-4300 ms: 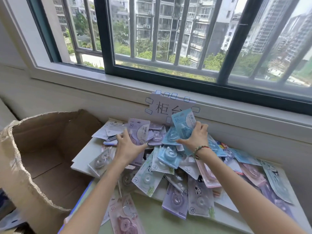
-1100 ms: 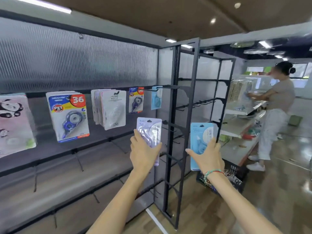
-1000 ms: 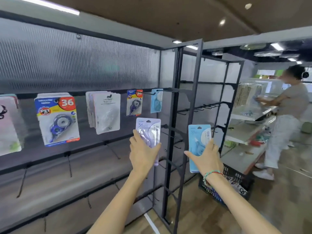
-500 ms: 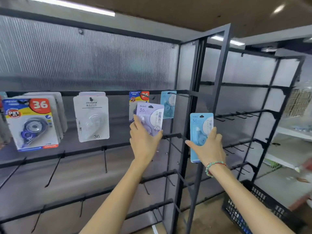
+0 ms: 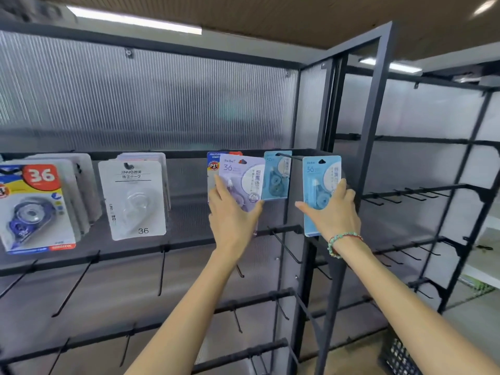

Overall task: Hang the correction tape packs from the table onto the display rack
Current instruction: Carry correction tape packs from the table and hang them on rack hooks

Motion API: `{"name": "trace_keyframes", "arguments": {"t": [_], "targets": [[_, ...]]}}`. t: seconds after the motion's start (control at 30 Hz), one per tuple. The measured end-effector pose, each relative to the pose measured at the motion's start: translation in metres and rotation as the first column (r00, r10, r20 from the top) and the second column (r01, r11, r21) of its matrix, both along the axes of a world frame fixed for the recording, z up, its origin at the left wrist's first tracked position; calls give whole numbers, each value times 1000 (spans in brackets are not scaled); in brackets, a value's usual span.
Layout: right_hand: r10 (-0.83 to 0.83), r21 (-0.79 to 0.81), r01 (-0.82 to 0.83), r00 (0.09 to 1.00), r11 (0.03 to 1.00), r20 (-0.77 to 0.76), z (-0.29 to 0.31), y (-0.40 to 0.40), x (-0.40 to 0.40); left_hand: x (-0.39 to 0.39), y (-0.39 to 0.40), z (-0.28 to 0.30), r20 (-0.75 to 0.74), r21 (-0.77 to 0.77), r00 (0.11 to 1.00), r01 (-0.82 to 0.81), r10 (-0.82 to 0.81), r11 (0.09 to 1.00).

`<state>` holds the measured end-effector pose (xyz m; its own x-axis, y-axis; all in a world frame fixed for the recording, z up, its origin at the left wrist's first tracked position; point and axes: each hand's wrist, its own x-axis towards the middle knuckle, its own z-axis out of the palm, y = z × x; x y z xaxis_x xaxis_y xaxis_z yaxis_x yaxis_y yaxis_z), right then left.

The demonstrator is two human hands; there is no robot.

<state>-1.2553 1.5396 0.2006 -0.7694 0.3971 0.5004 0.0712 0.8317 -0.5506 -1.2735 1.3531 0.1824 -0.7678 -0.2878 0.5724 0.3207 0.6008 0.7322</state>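
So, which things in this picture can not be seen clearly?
- Head view: left hand covers the purple pack lower half.
- Right hand covers much of the blue pack.
- Red-and-blue pack: mostly behind the purple one.
- Small print: too small.
- Black basket: cut by the bottom edge.

both arms raised forward and up, forearms bare, elbows below frame. left hand [image 5: 233,212] seen from its back — fingers extended upward, thumb spread to the right, pinching a flat card between thumb and fingers. right hand [image 5: 332,212] at about the same height — thumb out to the left, fingers curled round a card's right edge. beaded bracelet [image 5: 341,242] on right wrist.
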Motion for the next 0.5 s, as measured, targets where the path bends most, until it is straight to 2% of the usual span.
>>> {"name": "trace_keyframes", "arguments": {"t": [0.23, 0.5], "targets": [[67, 29, -67, 998, 997, -4, 5, 11, -16, -3, 9, -3, 40, -16, 997, -65, 66, 998], [160, 113, -171, 982, 979, 103, 7, 23, -37, -13, 16, -2, 78, 9, 983, -169, 167, 986]]}}
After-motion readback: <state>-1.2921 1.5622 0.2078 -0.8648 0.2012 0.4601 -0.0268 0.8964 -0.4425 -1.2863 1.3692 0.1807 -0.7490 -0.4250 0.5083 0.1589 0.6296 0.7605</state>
